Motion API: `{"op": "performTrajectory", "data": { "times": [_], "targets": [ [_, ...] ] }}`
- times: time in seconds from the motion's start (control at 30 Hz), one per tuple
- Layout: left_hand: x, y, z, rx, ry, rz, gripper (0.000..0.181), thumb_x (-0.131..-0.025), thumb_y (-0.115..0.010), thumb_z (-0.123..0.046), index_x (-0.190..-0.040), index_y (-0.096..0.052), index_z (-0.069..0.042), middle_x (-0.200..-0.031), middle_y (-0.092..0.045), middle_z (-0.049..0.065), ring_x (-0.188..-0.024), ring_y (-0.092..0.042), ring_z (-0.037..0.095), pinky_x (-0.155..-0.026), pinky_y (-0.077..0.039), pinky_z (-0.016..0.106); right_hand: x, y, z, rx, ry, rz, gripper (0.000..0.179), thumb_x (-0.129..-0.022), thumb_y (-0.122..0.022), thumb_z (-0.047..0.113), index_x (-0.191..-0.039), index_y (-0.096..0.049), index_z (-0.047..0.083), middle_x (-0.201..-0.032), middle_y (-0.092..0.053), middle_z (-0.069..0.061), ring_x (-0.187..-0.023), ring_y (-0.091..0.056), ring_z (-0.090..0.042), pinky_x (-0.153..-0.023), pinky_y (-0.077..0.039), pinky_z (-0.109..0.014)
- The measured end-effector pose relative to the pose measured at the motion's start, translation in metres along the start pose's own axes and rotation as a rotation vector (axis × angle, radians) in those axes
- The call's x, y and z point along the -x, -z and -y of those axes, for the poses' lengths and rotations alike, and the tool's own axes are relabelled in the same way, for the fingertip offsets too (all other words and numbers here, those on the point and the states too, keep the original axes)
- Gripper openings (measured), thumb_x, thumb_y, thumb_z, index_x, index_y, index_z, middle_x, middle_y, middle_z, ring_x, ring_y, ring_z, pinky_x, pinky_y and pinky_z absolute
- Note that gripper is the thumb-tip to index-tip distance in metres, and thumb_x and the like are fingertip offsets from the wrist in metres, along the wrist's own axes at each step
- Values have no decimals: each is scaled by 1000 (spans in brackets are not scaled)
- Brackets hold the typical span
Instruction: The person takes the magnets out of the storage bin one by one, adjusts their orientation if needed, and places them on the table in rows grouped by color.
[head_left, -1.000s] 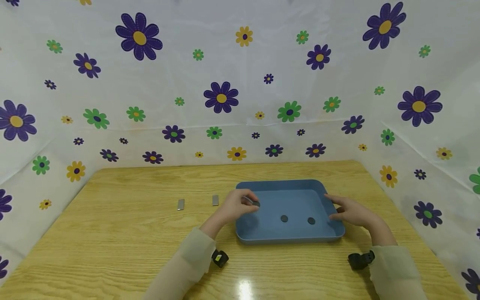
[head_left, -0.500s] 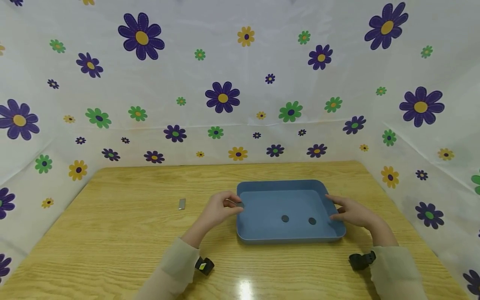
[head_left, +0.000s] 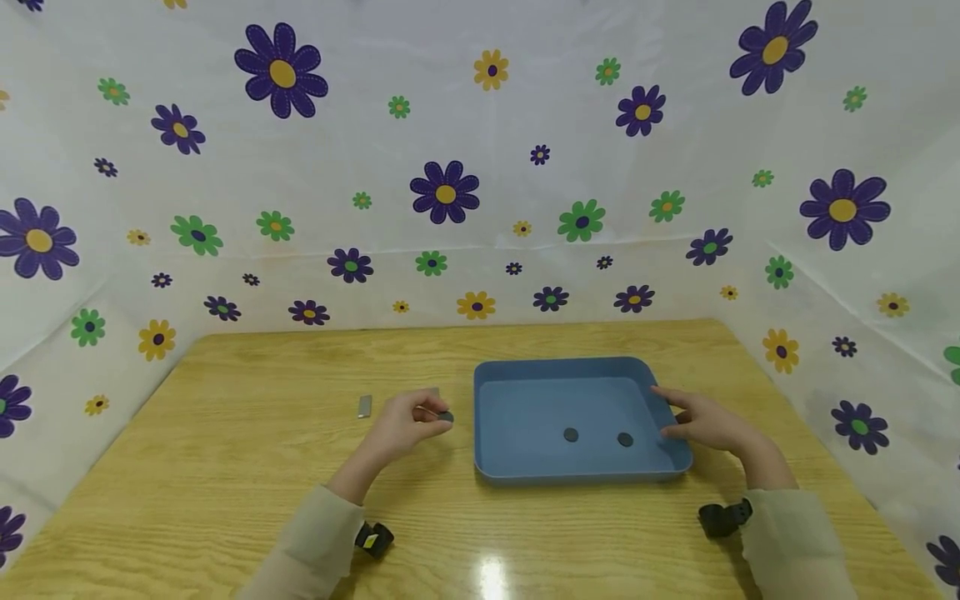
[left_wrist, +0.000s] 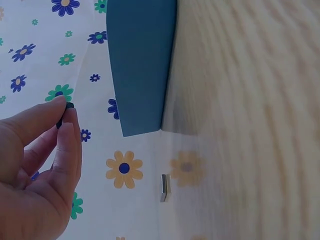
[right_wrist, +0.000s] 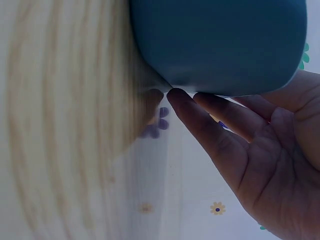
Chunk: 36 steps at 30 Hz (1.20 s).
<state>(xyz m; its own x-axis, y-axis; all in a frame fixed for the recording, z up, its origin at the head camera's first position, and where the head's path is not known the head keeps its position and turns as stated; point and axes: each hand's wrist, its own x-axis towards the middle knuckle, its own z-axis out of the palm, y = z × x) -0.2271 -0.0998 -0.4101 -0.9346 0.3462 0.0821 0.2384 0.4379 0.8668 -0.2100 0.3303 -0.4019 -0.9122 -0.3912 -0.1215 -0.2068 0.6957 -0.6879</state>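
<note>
My left hand pinches a small dark round disc between thumb and fingertips, above the table left of the blue tray. In the left wrist view the disc shows edge-on at the fingertips. My right hand grips the tray's right side wall; in the right wrist view its fingers reach the underside of the blue wall. Two more dark discs, one near the middle and one further right, lie on the tray floor.
Left of the tray, a small silvery rectangular piece lies on the wooden table. A second one is partly hidden behind my left hand. Flower-printed white sheeting encloses the table's back and sides.
My left hand has moved left, out of the tray and over the table, carrying the dark disc. The right hand and the tray have stayed in place.
</note>
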Motion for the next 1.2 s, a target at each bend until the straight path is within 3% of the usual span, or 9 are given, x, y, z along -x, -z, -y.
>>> {"op": "performTrajectory", "data": {
  "times": [0.3,0.7,0.97,1.2],
  "targets": [
    [-2,4,9,-49,37,26,13,-77,-68,-7,-88,-62,-4,-86,-58,4,-75,-57,17,-62,-48,30,0,0,2,16,1,-9,66,-83,-61,10,-134,-25,-9,-131,-24,-37,-110,-36,-52,-80,-43,-48],
    [-8,6,19,-207,42,121,12,-73,-70,-2,-80,-60,-4,-76,-56,2,-70,-56,15,-57,-46,27,0,0,1,8,-24,-5,68,-83,-62,12,-135,-24,-8,-132,-23,-37,-110,-36,-53,-82,-41,-50],
    [-12,2,21,-290,5,163,14,-71,-71,0,-78,-60,-2,-73,-57,1,-69,-57,15,-61,-47,26,-1,0,-1,16,-21,-6,68,-83,-62,13,-135,-25,-8,-131,-25,-36,-109,-38,-51,-81,-42,-49],
    [-13,1,20,-331,16,165,14,-70,-71,2,-76,-59,-3,-71,-57,1,-70,-57,16,-63,-47,29,0,0,2,24,-24,-8,67,-83,-62,13,-135,-25,-8,-131,-25,-36,-109,-38,-51,-82,-41,-51]
  ]
}}
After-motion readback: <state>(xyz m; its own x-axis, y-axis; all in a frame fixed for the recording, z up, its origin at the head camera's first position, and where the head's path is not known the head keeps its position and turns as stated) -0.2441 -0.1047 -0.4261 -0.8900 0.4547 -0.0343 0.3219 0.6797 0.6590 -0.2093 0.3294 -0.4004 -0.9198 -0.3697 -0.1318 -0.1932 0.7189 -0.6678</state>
